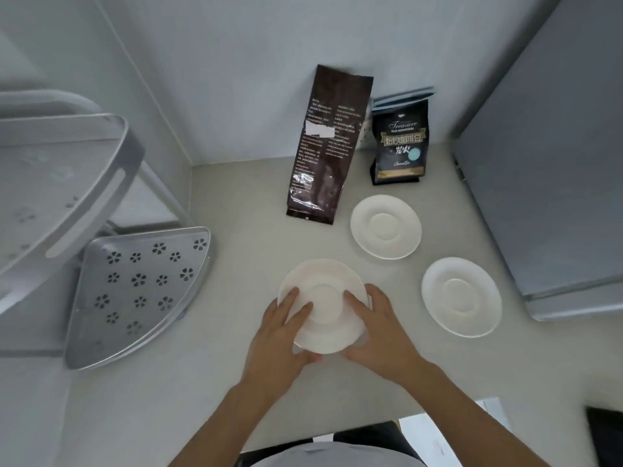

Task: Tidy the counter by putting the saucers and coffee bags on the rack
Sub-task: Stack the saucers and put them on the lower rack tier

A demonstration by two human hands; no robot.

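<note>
Left hand (281, 326) and right hand (379, 326): fingers spread, clasping opposite rims of one saucer (322, 305). Saucers: three, two right of the hands (386, 226) (462, 297). Coffee bags: two, beyond (323, 146) (399, 143). Rack (141, 291): left.

Both bare forearms reach forward and converge, the hands nearly side by side. The left hand (281, 335) has its fingers spread flat over the top of what it grips, thumb tucked beneath. The right hand (377, 332) clasps the opposite edge, fingers curled over it.
</note>
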